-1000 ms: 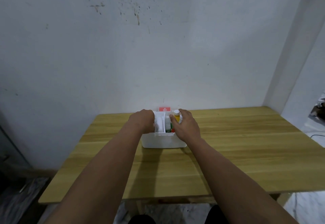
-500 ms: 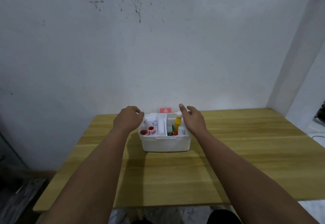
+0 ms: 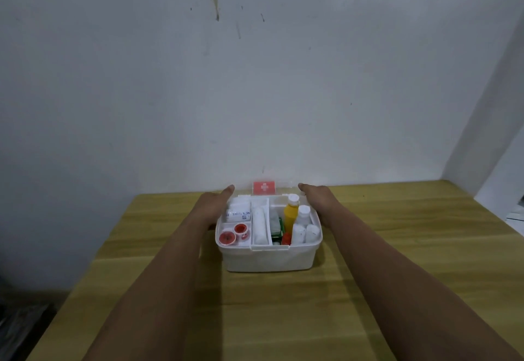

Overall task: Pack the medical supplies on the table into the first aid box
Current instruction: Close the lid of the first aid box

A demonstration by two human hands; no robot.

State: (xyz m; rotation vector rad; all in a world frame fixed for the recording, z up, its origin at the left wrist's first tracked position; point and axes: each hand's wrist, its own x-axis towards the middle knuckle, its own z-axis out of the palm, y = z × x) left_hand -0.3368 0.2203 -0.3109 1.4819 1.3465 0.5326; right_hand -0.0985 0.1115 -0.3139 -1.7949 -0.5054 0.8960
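The white first aid box stands open on the wooden table, near the wall. Its clear lid with a red cross label is raised behind it. Inside are a yellow bottle, a white bottle, two red tape rolls, a long white roll, a printed white packet and white bandage rolls. My left hand lies along the box's left rear corner and my right hand along the right rear corner. Both have fingers stretched toward the lid's ends and hold nothing.
The wooden table runs wide to the right and toward me, with no loose supplies on it. A stained white wall rises directly behind the box. Dark clutter lies on the floor at the lower left.
My hands left the inside of the box, where the right one was at the yellow bottle, and spread out to its rear corners. The view came closer to the box.
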